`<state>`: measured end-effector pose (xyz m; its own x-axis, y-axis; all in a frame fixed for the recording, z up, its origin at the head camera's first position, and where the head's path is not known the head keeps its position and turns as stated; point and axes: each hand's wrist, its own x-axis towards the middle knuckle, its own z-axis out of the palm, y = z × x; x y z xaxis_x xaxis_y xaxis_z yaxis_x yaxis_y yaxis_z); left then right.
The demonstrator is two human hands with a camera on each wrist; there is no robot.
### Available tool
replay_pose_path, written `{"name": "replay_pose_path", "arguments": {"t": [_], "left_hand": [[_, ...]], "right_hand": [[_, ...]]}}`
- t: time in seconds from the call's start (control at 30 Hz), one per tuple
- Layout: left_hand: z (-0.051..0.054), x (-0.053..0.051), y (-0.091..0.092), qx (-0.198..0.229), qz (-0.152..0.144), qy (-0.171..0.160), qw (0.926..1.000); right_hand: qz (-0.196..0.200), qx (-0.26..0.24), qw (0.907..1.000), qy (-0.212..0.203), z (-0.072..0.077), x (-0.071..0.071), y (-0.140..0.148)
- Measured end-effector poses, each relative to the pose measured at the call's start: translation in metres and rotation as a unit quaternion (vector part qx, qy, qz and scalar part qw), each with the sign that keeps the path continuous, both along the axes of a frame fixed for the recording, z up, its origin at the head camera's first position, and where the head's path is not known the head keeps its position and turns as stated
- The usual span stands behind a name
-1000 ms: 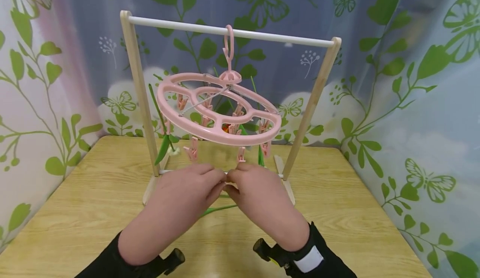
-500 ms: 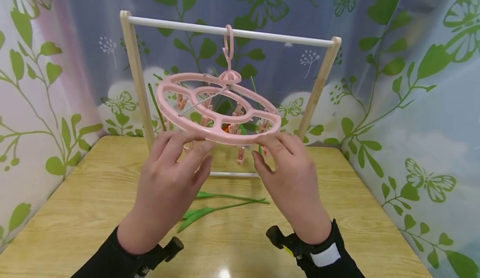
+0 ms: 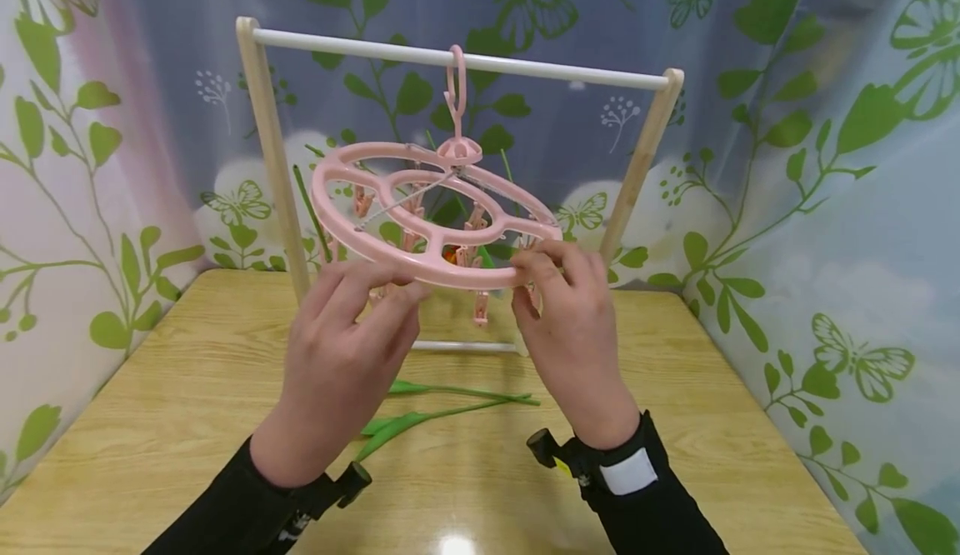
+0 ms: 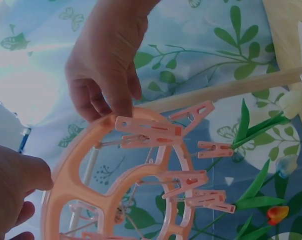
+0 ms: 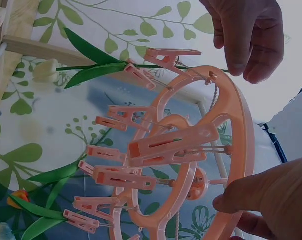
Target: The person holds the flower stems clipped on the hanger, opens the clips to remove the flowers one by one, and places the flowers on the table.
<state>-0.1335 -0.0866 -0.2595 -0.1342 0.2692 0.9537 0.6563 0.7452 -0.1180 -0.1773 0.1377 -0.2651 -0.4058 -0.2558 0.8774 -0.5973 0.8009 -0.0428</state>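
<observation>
A pink oval clip hanger (image 3: 435, 267) hangs by its hook from a white rod (image 3: 360, 47). At the rim's front left, my left hand (image 3: 337, 363) touches the edge with its fingertips, fingers loosely bent. My right hand (image 3: 573, 330) pinches the front right of the rim; in the right wrist view the thumb (image 5: 241, 195) lies against the rim's face. Several pink clothespins (image 4: 151, 135) dangle under the frame. Some clip green-leaved flowers: a white one (image 5: 44, 71) and an orange one (image 4: 277, 215) show in the wrist views.
The wooden stand's left post (image 3: 273, 155) and right post (image 3: 637, 172) rise on either side of the hanger. Green stems with leaves (image 3: 397, 430) lie on the wooden table (image 3: 705, 455), between the forearms. A leaf-patterned curtain (image 3: 810, 230) surrounds the table.
From close together below the hanger, both hands have separated and risen to its front rim. Over the last half second the right hand has shifted slightly up and closed its fingertips on the rim.
</observation>
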Motion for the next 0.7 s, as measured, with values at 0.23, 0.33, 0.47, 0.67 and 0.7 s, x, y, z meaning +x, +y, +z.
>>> {"name": "replay_pose_path", "arguments": {"t": [0.23,0.33,0.47,0.67,0.7], "left_hand": [[0.000,-0.008,0.004,0.003,-0.012,0.016,0.9998],[-0.002,-0.011,0.004,-0.001,-0.006,0.019,0.9998],[-0.004,-0.014,0.003,0.008,0.005,0.027,0.9996],[-0.003,-0.017,0.001,0.016,0.014,0.034,0.9992],[-0.002,-0.018,0.001,0.020,0.014,0.036,0.9991]], "right_hand": [[-0.002,0.001,0.9999,0.014,-0.001,0.001,-0.003],[0.003,-0.002,0.9998,0.021,-0.001,0.002,-0.005],[0.019,0.000,0.9995,0.026,-0.002,0.005,-0.008],[0.034,-0.003,0.9992,0.022,-0.003,0.009,-0.012],[0.036,-0.003,0.9991,0.024,-0.003,0.009,-0.012]]}}
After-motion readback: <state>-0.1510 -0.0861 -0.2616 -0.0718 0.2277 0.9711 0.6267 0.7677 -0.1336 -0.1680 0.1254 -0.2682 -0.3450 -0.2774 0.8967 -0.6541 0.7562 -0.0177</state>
